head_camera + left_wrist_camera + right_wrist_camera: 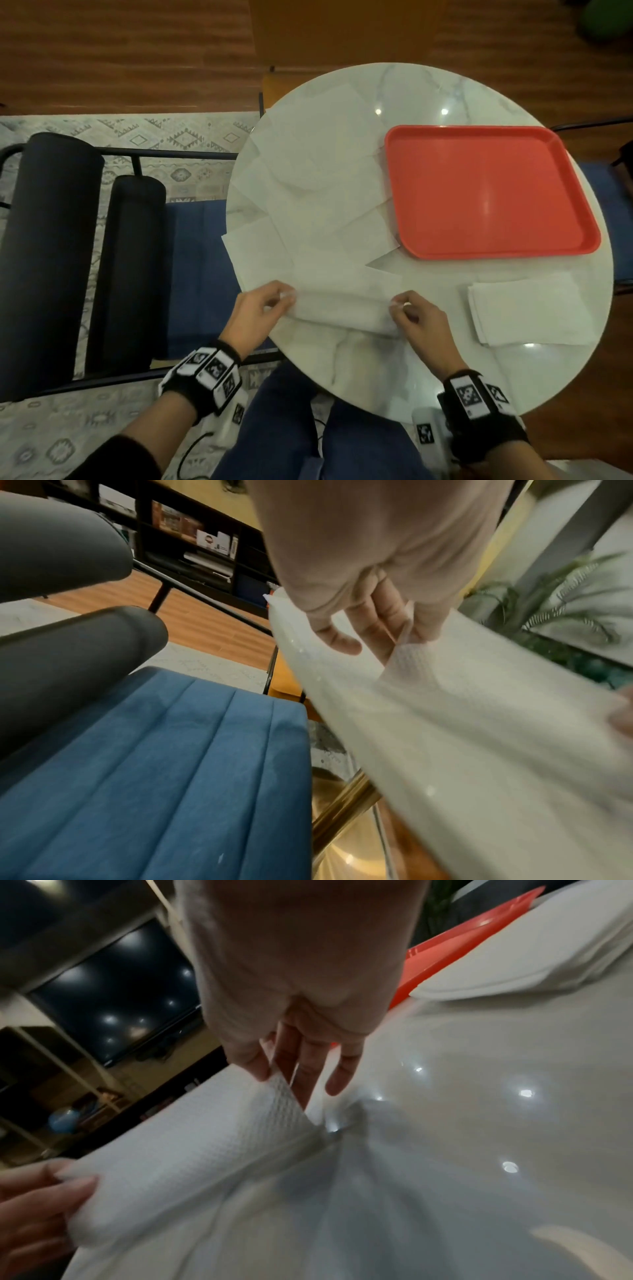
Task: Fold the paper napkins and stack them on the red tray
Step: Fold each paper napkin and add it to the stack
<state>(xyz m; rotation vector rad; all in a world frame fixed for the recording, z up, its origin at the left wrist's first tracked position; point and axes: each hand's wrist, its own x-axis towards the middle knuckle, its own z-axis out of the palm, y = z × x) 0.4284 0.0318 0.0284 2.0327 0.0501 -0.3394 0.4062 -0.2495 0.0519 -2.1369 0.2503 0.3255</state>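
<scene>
My left hand (263, 308) and right hand (416, 317) each pinch one end of the napkin (342, 308) at lower centre, lifting its near edge to fold it evenly. The red tray (579, 192), upper right, holds nothing; a folded stack (527, 308) lies below it. Round marble surface (428, 89); blue chair (195, 274) at left.
</scene>
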